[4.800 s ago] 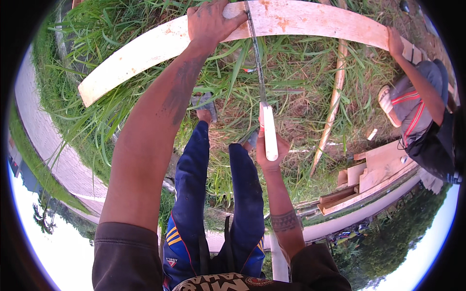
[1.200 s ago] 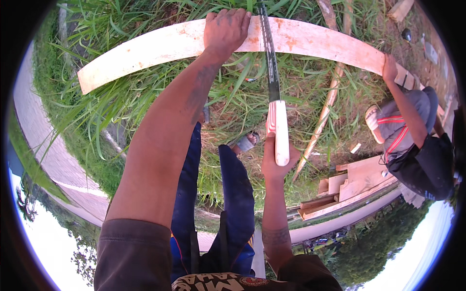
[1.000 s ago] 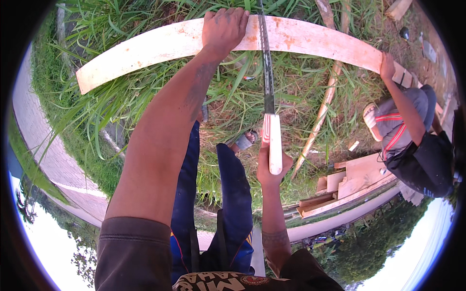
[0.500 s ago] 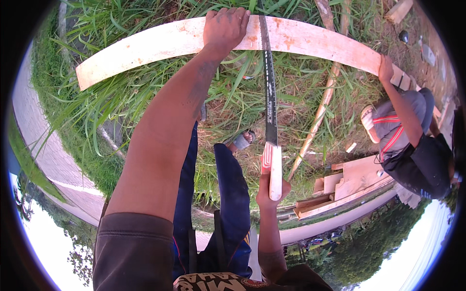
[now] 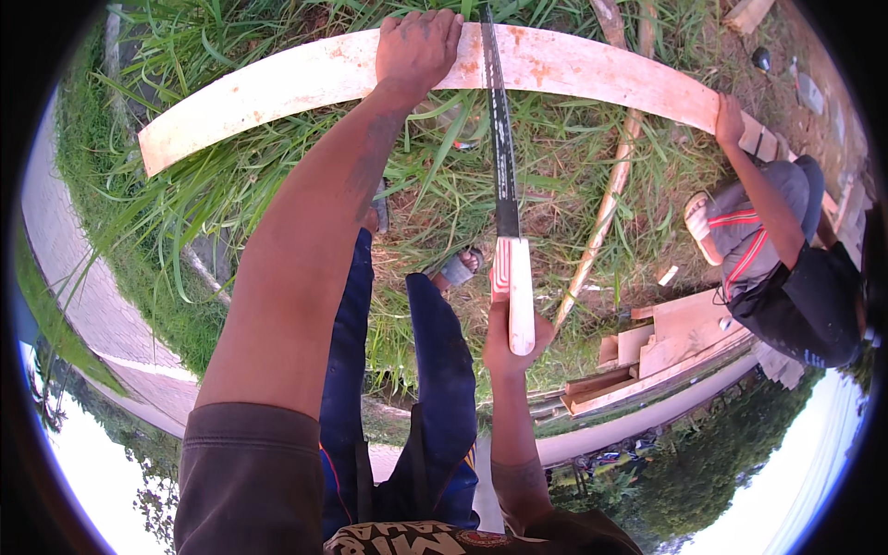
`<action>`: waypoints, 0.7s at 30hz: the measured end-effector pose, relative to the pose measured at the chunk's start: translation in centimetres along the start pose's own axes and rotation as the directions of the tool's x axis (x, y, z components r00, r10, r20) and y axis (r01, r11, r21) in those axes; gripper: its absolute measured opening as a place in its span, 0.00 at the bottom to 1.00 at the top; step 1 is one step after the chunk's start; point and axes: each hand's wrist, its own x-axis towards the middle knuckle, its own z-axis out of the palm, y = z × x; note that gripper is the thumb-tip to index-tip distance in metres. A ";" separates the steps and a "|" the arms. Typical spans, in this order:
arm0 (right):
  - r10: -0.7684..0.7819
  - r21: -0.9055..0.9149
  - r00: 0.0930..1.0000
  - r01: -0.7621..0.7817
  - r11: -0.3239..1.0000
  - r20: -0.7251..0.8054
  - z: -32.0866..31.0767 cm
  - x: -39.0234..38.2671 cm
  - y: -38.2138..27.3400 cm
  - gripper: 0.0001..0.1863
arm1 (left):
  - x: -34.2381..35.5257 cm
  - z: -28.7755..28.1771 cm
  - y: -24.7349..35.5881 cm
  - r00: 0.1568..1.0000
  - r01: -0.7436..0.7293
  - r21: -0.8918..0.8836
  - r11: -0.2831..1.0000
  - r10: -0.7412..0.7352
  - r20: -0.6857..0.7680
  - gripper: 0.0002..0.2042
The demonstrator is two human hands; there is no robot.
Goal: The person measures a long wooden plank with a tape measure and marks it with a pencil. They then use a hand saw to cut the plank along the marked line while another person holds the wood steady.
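Observation:
A long pale wooden plank (image 5: 305,74) lies across the far part of the view, its ends bending with the lens. My left hand (image 5: 416,54) grips it just left of the saw, fingers wrapped over the far edge. In my right hand (image 5: 511,338) is the white-and-red handle of a handsaw (image 5: 504,176). Its dark blade points away from me and crosses the plank right beside my left hand. Whether the teeth have cut into the wood I cannot tell.
At the right a crouching co-worker's hand (image 5: 729,120) holds the plank. Several loose boards (image 5: 680,342) are piled at lower right. A thin wooden pole (image 5: 610,199) lies on the grass (image 5: 555,139). A paved path (image 5: 88,268) curves along the left.
My right hand has pushed the saw away from me, so its handle is nearer the plank. My left hand and the plank sit slightly higher and further left in the view.

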 end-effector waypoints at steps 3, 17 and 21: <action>0.162 0.237 0.987 -0.157 0.959 -0.001 5.2 8.2 -1.7 0.07 | 1.1 -0.4 -0.1 0.993 -0.075 -0.052 0.996 0.070 -0.093 0.11; 0.228 0.258 0.973 -0.214 0.942 -0.026 5.9 7.9 -3.1 0.13 | 1.2 -1.1 0.2 0.996 -0.067 -0.049 0.996 0.070 0.058 0.09; 0.112 0.058 0.992 -0.109 0.992 -0.062 1.7 0.1 -2.0 0.03 | 1.6 0.4 -0.7 0.999 -0.019 -0.045 0.999 0.017 -0.038 0.15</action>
